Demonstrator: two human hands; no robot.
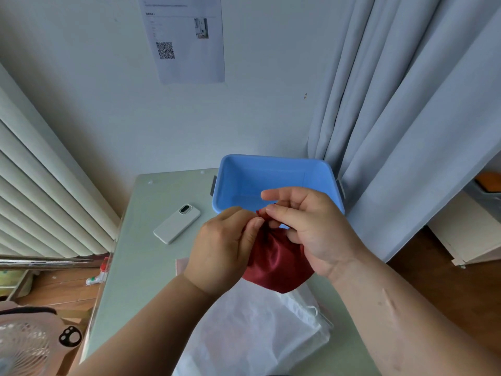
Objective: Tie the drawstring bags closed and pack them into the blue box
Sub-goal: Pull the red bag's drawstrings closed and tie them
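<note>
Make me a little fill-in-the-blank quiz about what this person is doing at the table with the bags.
1. The left hand and right hand pinch the gathered neck of a ____ bag.
2. Behind the hands stands an open box coloured ____.
3. Left of the box, a white ____ lies on the table.
4. Beneath the forearms lies another bag, coloured ____.
Missing words: red; blue; phone; white.
</note>
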